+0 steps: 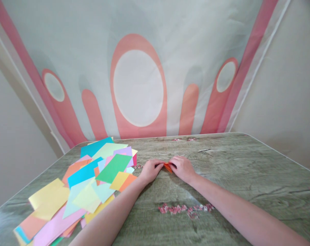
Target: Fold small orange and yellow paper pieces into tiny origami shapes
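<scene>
A small piece of folded orange paper is held between my two hands, just above or on the table; I cannot tell which. My left hand pinches its left side between thumb and fingers. On the right side, my right hand grips it with bent fingers. Much of the paper is hidden by the fingertips, so its full folded shape does not show. Left of my left hand lies a loose heap of coloured paper sheets, with a green sheet on top.
The wood-patterned table has printed pink flowers on its surface. Yellow sheets and a pink sheet spread toward the table's left edge. Behind the table hangs a pale backdrop with pink shapes.
</scene>
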Demonstrator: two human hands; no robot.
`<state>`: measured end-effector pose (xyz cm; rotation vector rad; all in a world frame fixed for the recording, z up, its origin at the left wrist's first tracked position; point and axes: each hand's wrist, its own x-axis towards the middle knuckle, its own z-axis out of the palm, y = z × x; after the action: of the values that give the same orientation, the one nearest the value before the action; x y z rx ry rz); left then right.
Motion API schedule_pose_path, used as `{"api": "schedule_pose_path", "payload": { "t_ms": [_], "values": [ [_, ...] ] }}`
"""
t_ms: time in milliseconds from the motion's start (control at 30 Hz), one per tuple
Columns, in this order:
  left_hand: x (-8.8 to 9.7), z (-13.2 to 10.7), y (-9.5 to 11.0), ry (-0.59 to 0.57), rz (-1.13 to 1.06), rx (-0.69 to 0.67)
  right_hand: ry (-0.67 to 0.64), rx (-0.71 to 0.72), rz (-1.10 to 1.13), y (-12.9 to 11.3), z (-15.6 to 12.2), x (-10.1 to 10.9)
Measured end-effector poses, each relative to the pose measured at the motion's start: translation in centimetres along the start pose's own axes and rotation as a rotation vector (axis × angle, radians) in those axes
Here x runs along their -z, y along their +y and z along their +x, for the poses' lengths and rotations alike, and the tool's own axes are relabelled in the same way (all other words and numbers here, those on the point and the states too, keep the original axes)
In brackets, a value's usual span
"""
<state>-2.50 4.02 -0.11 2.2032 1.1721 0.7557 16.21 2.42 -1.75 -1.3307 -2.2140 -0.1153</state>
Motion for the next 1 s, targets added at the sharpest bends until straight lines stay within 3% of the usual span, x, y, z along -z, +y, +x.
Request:
{"api": "schedule_pose_path", "payload": {
  "t_ms": [600,1000],
  "values": [
    [-0.6,0.3,0.2,0.026,0.070,0.057,-0.014,0.001,0.030,0.2,0.0,0.0],
    [-0.9,0.8,0.2,0.046,0.140,0.054,-0.061,-0.026,0.249,1.0,0.1,-0.3]
  ]
}}
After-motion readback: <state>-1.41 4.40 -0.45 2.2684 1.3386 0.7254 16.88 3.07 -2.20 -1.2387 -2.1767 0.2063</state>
